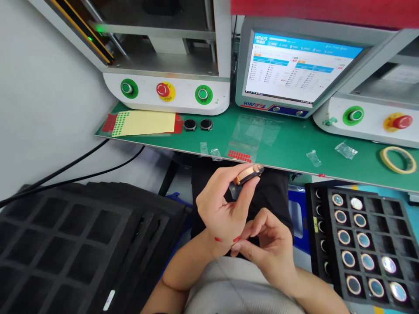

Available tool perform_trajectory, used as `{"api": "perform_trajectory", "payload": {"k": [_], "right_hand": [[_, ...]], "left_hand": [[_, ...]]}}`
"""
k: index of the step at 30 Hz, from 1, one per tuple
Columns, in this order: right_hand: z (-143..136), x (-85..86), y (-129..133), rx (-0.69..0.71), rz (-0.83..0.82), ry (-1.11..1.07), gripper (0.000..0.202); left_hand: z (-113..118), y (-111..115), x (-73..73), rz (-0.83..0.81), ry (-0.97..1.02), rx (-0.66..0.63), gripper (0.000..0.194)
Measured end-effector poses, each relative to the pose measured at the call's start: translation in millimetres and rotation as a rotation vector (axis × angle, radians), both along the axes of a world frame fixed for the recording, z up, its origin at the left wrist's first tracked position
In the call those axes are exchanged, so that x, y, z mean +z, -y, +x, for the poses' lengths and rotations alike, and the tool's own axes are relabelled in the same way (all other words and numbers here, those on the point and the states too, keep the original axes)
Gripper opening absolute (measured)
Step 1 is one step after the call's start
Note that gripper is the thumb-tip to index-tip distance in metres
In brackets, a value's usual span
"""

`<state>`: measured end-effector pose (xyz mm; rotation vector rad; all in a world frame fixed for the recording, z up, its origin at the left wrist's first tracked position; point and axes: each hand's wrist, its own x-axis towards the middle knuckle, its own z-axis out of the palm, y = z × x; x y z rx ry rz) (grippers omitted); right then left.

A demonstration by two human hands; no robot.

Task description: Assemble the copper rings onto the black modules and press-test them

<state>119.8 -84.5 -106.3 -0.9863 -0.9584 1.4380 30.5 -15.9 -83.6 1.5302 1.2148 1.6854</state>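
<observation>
My left hand [225,205] is raised in front of the bench edge, with thumb and fingers closed on a gold watch case [248,174] with a dark side, held tilted. Small red stickers [218,239] are stuck on the left wrist. My right hand [266,240] is against that wrist, thumb and finger pinched at one red sticker [236,239]; its fingertips are partly hidden. On the bench, a clear sheet [244,139] carries rows of red stickers [239,155]. Two dark watch cases [198,125] lie left of it.
A yellow sheet with green dots [144,123] lies on the green bench [288,144]. Behind stand a press with buttons [166,91] and a monitor [294,65]. A tape roll [397,159] lies right. Black foam trays [65,235] stand left; another tray [381,231] holds several round watch parts.
</observation>
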Motion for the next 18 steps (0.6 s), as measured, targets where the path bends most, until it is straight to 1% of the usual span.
{"api": "perform_trajectory", "payload": {"k": [1,3,4,6,8,9,10,12,14,16,18], "right_hand": [[2.0,-0.5,-1.6,0.009,0.001,-0.014,0.031],[9.1,-1.3,-6.9,0.01,0.067,0.005,0.026],[13.8,-1.7,-10.5,-0.024,0.116,0.032,0.02],[23.6,-2.2,-18.6,-0.148,0.187,0.105,0.012],[31.8,-2.3,-26.7,-0.266,0.213,0.179,0.007],[34.7,-2.3,-30.4,-0.291,0.215,0.206,0.006],[36.7,-2.2,-33.8,-0.297,0.214,0.224,0.006],[38.5,-1.9,-39.8,-0.289,0.212,0.243,0.014],[38.0,-2.0,-45.1,-0.28,0.202,0.277,0.02],[36.7,-3.2,-50.2,-0.282,0.209,0.341,0.018],[37.3,-5.3,-55.4,-0.294,0.235,0.405,0.009]], "left_hand": [[-0.1,0.0,-1.0,-0.016,0.013,-0.006,0.021],[-0.8,-1.0,-2.6,-0.078,0.078,-0.054,0.016],[-1.6,-2.2,-3.4,-0.122,0.133,-0.102,0.013],[-4.1,-5.6,-5.5,-0.224,0.261,-0.235,0.009],[-7.3,-9.6,-8.6,-0.32,0.357,-0.354,0.009],[-8.7,-11.3,-10.4,-0.36,0.378,-0.389,0.01],[-9.8,-12.8,-12.2,-0.395,0.383,-0.408,0.011],[-10.4,-14.5,-15.3,-0.453,0.36,-0.419,0.012],[-8.8,-14.6,-17.2,-0.461,0.313,-0.446,0.01],[-5.9,-14.2,-17.8,-0.441,0.273,-0.454,0.007],[-3.1,-14.7,-18.6,-0.429,0.244,-0.437,0.007]]}}
